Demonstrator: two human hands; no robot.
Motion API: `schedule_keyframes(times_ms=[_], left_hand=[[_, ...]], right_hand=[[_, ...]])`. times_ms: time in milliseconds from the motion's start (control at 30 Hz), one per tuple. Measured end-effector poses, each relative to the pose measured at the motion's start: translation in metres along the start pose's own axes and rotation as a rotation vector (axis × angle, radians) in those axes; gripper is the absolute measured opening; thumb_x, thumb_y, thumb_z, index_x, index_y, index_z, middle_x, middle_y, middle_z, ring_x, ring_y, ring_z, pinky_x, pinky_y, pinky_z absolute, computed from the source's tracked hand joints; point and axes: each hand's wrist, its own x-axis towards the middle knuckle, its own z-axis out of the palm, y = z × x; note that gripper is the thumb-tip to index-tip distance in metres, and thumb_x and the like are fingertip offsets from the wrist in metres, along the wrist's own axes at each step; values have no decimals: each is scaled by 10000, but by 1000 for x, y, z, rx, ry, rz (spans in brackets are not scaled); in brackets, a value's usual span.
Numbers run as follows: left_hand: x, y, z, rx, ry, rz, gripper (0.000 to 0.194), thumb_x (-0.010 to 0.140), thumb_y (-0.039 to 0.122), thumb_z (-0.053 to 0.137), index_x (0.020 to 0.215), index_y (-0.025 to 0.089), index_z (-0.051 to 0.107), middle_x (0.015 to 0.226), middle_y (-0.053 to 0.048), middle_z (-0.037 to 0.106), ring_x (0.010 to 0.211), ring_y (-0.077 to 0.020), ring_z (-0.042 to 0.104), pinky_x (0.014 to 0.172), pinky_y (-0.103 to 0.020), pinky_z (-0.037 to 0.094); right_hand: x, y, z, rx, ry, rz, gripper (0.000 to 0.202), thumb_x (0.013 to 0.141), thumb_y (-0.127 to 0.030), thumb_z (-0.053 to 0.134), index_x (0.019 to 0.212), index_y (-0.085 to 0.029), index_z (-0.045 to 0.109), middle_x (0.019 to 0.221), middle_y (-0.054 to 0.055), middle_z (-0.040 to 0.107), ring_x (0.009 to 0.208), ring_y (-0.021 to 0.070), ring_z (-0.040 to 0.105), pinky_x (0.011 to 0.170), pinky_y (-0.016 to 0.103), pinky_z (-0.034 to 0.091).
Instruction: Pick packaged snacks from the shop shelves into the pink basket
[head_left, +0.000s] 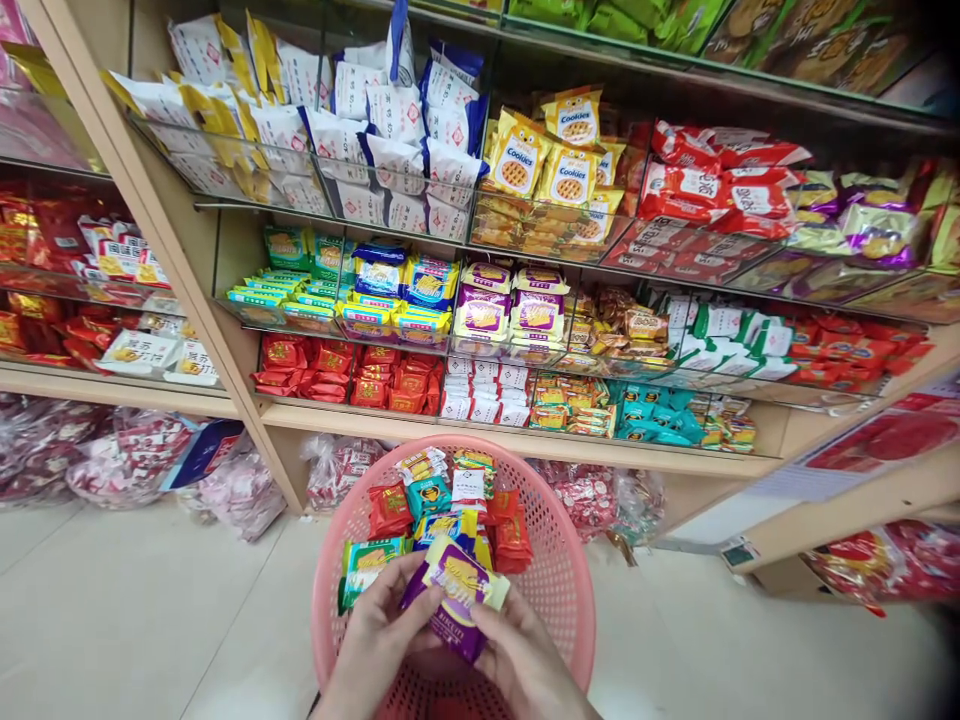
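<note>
A purple and cream biscuit packet (457, 592) is held between my two hands, over a pink perforated basket (581, 600). My left hand (386, 635) grips its left side, thumb on the front. On its right side, my right hand (521, 645) is closed with the thumb pressed on the wrapper. Inside the basket lie several small snack packets: a green one (367, 568), red ones (511, 540), a teal one (429, 497), a white one (469, 485) and a blue and yellow one (446, 527). The packet and my hands hide part of the basket's inside.
Glass-fronted shelves (510, 432) with sorted packets stand ahead, including matching purple packets (484, 305) and yellow cookie packets (570, 175). Bagged goods (240, 490) lie on the floor below. A wooden upright (172, 260) stands at the left, and a slanted wooden edge (817, 515) at the right.
</note>
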Motion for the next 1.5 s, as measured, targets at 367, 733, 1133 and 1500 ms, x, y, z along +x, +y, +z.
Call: schedule_keyframes(times_ms=[367,733,1133,1500], left_hand=[[7,4,-56,247,295,355,620,731,613,564,1200,210,506,1097,-80,635,938,-208,640,745,-300,574],[7,-2,-68,242,353,373,566,791,534,538,1257,221,461,1117,-80,622,951,-196,642,738,-292,586],[19,-7,-67,201,343,453,526,778,504,573,1219,221,536,1025,-71,677,859,-202,675,626,-270,581],[65,-6,-105,289,489,475,568,685,588,595,1061,162,590,1004,-106,694,897,-220,663,784,-345,556]], right_hand=[[-3,-34,-51,-420,-85,319,367,630,-271,784,958,-163,660,883,60,716,738,162,673,734,308,533],[34,15,-60,-483,6,650,431,533,-260,808,933,-187,666,905,71,721,763,168,681,693,309,538],[51,38,-65,-485,119,638,267,608,-113,687,850,-175,594,751,46,708,671,167,679,675,298,534],[68,60,-96,-494,120,614,166,617,-112,596,764,-190,592,710,40,704,742,164,690,732,267,527]])
